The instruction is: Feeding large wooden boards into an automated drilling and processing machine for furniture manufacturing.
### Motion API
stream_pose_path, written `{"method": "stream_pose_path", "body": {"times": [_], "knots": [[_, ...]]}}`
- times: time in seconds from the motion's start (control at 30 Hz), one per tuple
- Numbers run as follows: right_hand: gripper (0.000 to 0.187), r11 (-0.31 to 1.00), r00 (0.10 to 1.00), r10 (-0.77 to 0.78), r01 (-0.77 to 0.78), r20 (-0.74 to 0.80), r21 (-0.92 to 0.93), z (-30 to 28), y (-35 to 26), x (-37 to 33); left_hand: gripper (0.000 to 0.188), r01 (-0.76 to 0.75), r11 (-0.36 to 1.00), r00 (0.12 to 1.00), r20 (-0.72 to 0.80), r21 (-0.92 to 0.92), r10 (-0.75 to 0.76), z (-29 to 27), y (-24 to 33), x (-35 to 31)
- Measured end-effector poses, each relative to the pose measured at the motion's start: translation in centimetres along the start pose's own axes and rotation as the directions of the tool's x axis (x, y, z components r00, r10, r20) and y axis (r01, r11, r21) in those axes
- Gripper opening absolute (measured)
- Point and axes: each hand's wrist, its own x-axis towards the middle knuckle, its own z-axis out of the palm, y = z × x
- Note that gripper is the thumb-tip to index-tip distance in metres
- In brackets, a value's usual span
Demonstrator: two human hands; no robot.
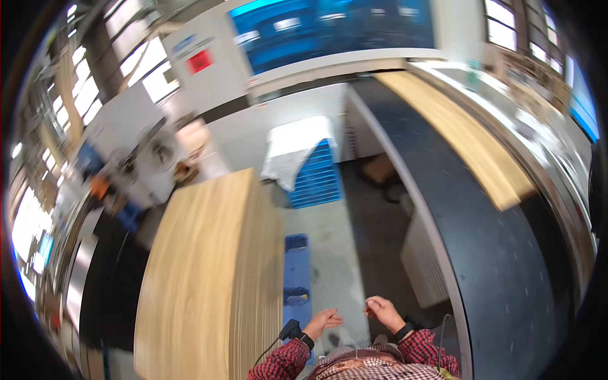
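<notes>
My left hand (323, 321) is held in front of my body with its fingers stretched out and nothing in it. It is nearest to a tall stack of wood-grain panels (196, 272) on the left, and does not touch it. Close by, my right hand (382, 311) hangs in the air, fingers loosely bent and apart, with no object visible in it. To its right runs a long black machine table (468, 234). A narrow wood-grain board (462, 133) lies on that table along its far side, out of reach of both hands.
Ahead on the grey floor (332, 253) stands a blue plastic crate (320, 174), partly covered by a white sheet (294, 145). A blue pallet (296, 266) lies beside the stack. A large white machine with a blue window (335, 31) closes off the back. The left side is blurred.
</notes>
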Motion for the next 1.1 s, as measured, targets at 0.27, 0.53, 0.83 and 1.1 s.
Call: {"method": "stream_pose_path", "body": {"times": [0.27,0.53,0.83,1.1], "knots": [[0.022,0.99,0.928,-0.013,0.065,0.371,-0.126,5.2,-8.8,14.9,0.038,-0.191,0.92,0.89,-0.456,-0.343,0.014,-11.9,-5.4,-2.1],[0.019,0.835,0.912,-0.382,0.409,0.147,-0.37,2.2,-17.1,32.5,0.034,-0.248,0.876,0.943,-0.312,-0.415,0.119,-16.8,10.3,10.7],[0.025,0.364,0.613,-0.788,0.379,-0.064,-0.851,-9.7,-35.9,40.5,0.035,-0.379,0.921,0.923,-0.115,-0.091,0.368,-12.6,40.9,23.9],[0.036,0.232,0.447,-0.794,-0.405,-0.413,-0.885,-33.3,-36.4,36.0,0.039,-0.477,0.864,0.875,0.174,0.159,0.451,-0.4,59.7,32.1]]}}
